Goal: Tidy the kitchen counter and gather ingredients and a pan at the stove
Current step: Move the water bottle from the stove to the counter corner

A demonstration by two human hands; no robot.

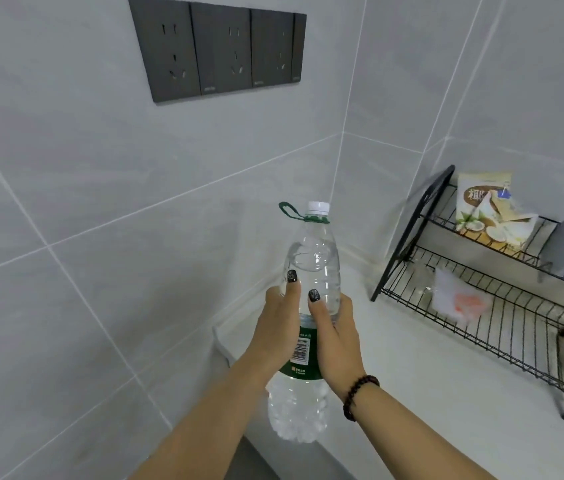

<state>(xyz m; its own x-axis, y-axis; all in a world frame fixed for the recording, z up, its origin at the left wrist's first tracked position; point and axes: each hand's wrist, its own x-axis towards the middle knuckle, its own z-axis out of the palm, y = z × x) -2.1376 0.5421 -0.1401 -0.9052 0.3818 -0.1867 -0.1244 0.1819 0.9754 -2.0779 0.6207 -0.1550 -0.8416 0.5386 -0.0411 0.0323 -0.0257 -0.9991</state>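
Both hands clasp one large water bottle at mid-body, left hand and right hand wrapped from either side, a left thumb pressed on the clear plastic above the green label. The bottle hangs upright in the air over the counter edge. Nearly full, it probably handles heavy, its thin ribbed wall yielding and slick; the label band or the green neck loop seem the surest holds. Right of the fingers stands one two-tier wire rack holding one coconut packet.
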